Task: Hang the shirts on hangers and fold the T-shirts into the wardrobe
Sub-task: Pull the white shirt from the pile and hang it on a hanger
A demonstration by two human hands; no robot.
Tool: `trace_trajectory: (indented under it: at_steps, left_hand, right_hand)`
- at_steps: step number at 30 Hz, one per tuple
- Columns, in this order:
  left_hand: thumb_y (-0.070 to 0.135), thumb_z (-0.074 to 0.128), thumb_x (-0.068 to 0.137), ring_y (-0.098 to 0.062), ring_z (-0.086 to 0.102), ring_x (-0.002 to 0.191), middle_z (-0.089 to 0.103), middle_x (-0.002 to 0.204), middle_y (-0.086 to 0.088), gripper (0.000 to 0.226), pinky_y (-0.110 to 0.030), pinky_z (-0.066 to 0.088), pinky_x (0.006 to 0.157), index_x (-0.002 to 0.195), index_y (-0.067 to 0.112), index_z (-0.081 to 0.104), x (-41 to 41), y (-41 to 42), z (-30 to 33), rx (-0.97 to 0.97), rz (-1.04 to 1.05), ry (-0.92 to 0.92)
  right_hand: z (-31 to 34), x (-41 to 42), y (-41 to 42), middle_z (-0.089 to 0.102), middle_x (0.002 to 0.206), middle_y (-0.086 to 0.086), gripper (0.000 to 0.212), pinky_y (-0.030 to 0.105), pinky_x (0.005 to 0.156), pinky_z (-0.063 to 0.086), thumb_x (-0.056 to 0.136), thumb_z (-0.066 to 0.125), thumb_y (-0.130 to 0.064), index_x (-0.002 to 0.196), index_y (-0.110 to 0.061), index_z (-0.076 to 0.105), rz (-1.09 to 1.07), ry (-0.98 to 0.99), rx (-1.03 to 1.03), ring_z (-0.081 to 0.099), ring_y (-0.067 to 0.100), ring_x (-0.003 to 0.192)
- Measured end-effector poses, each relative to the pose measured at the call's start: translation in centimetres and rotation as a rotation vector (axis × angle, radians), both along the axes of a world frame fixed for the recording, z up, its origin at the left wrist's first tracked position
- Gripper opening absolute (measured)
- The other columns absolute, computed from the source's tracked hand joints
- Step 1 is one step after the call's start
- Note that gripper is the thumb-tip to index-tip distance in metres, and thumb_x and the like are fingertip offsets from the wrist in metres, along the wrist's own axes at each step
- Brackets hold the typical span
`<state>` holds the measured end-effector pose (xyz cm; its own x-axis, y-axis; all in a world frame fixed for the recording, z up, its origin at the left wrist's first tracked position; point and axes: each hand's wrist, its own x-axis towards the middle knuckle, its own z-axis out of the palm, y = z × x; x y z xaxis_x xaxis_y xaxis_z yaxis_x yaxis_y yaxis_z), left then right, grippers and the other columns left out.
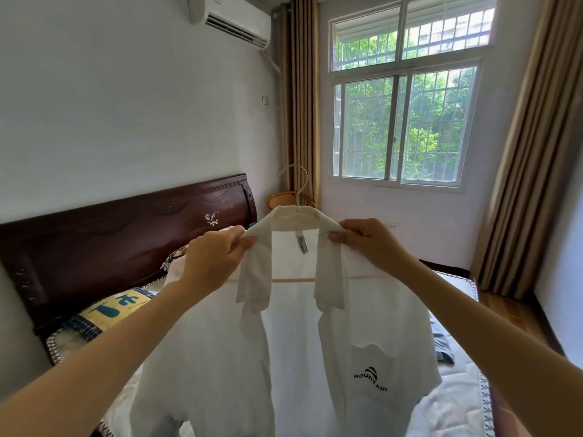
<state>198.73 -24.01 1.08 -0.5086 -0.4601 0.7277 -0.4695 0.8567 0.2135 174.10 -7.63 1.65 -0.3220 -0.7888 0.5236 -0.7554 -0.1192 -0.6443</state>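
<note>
A thin white shirt with a black MOUNTAIN print on its chest pocket hangs open in front of me on a pale hanger, whose hook sticks up above the collar. My left hand pinches the left side of the collar. On the other side, my right hand pinches the right side of the collar. The shirt is held up in the air above the bed.
A dark wooden headboard runs along the left wall, with a blue and yellow pillow below it. Dark clothing lies on the bed to the right. A barred window, brown curtains and a wicker chair stand behind.
</note>
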Motion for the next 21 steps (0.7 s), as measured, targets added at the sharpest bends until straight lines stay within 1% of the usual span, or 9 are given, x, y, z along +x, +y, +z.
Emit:
trace_trajectory:
  at_steps: [3, 5, 7, 10, 12, 14, 16, 18, 21]
  left_hand:
    - [0.06, 0.037, 0.091, -0.022, 0.043, 0.052, 0.046, 0.049, 0.007, 0.048, -0.031, 0.028, 0.055, 0.067, 0.019, 0.046, 0.1, -0.4, 0.1, -0.033, 0.023, 0.023]
    - [0.064, 0.031, 0.088, -0.02, 0.046, 0.05, 0.051, 0.051, 0.005, 0.057, -0.026, 0.026, 0.05, 0.069, 0.015, 0.054, 0.3, -0.8, 0.1, -0.072, 0.027, 0.051]
    - [0.06, 0.038, 0.091, -0.016, 0.046, 0.046, 0.051, 0.051, 0.006, 0.054, -0.02, 0.026, 0.049, 0.07, 0.015, 0.059, 0.7, -1.1, 0.1, -0.078, 0.01, 0.084]
    - [0.051, 0.045, 0.096, -0.003, 0.041, 0.044, 0.045, 0.05, 0.012, 0.049, -0.018, 0.025, 0.049, 0.07, 0.013, 0.061, 1.3, -1.2, 0.2, -0.055, -0.009, 0.125]
    - [0.048, 0.044, 0.091, 0.0, 0.042, 0.046, 0.047, 0.052, 0.012, 0.043, -0.018, 0.025, 0.05, 0.072, 0.013, 0.062, 1.5, -1.2, 0.1, -0.039, -0.021, 0.133]
    - [0.05, 0.045, 0.092, 0.0, 0.043, 0.047, 0.051, 0.054, 0.01, 0.045, -0.017, 0.026, 0.05, 0.074, 0.013, 0.064, 1.6, -1.3, -0.1, -0.04, -0.021, 0.131]
    - [0.054, 0.045, 0.094, 0.0, 0.044, 0.046, 0.053, 0.055, 0.009, 0.049, -0.017, 0.029, 0.049, 0.076, 0.013, 0.066, 1.8, -1.6, -0.4, -0.045, -0.027, 0.123]
    - [0.053, 0.043, 0.091, -0.001, 0.044, 0.047, 0.051, 0.054, 0.011, 0.047, -0.018, 0.03, 0.049, 0.076, 0.015, 0.065, 2.0, -1.8, -0.6, -0.04, -0.009, 0.116]
    - [0.053, 0.048, 0.094, 0.001, 0.04, 0.046, 0.047, 0.053, 0.014, 0.045, -0.017, 0.026, 0.049, 0.078, 0.015, 0.067, 2.3, -1.7, -0.8, -0.065, -0.007, 0.127]
  right_hand:
    - [0.6, 0.3, 0.4, 0.061, 0.068, -0.012, 0.009, 0.021, 0.061, 0.037, 0.087, 0.072, -0.03, 0.095, -0.025, 0.073, 0.002, 0.053, 0.0, 0.05, 0.005, 0.06]
    - [0.7, 0.2, 0.7, 0.067, 0.079, -0.009, 0.03, 0.021, 0.063, 0.041, 0.08, 0.078, -0.037, 0.107, -0.026, 0.073, -0.077, 0.16, 0.008, 0.056, 0.005, 0.067]
    - [0.7, 0.1, 1.1, 0.068, 0.087, -0.009, 0.042, 0.019, 0.065, 0.043, 0.077, 0.081, -0.04, 0.114, -0.024, 0.071, -0.141, 0.25, -0.007, 0.057, 0.001, 0.071]
    - [0.2, -0.1, 1.6, 0.073, 0.093, -0.007, 0.027, 0.03, 0.073, 0.051, 0.086, 0.073, -0.032, 0.112, -0.024, 0.075, -0.189, 0.256, -0.083, 0.064, 0.01, 0.079]
    - [-0.4, 0.0, 1.6, 0.076, 0.095, -0.006, 0.019, 0.034, 0.077, 0.052, 0.093, 0.067, -0.028, 0.11, -0.027, 0.076, -0.206, 0.231, -0.151, 0.067, 0.015, 0.084]
    - [-0.9, 0.3, 1.5, 0.076, 0.096, -0.005, 0.018, 0.026, 0.073, 0.051, 0.095, 0.064, -0.026, 0.108, -0.026, 0.077, -0.23, 0.266, -0.197, 0.069, 0.016, 0.084]
    - [-1.4, 0.5, 1.2, 0.077, 0.092, -0.004, 0.019, 0.015, 0.067, 0.044, 0.096, 0.061, -0.027, 0.104, -0.023, 0.078, -0.259, 0.374, -0.253, 0.07, 0.015, 0.078]
    - [-1.6, 0.7, 1.1, 0.076, 0.084, -0.004, 0.022, 0.011, 0.063, 0.039, 0.095, 0.057, -0.027, 0.097, -0.022, 0.078, -0.286, 0.461, -0.298, 0.069, 0.015, 0.068]
    - [-1.4, 1.0, 0.9, 0.073, 0.074, -0.003, 0.024, 0.009, 0.06, 0.031, 0.095, 0.055, -0.028, 0.09, -0.02, 0.076, -0.352, 0.468, -0.313, 0.063, 0.016, 0.06]
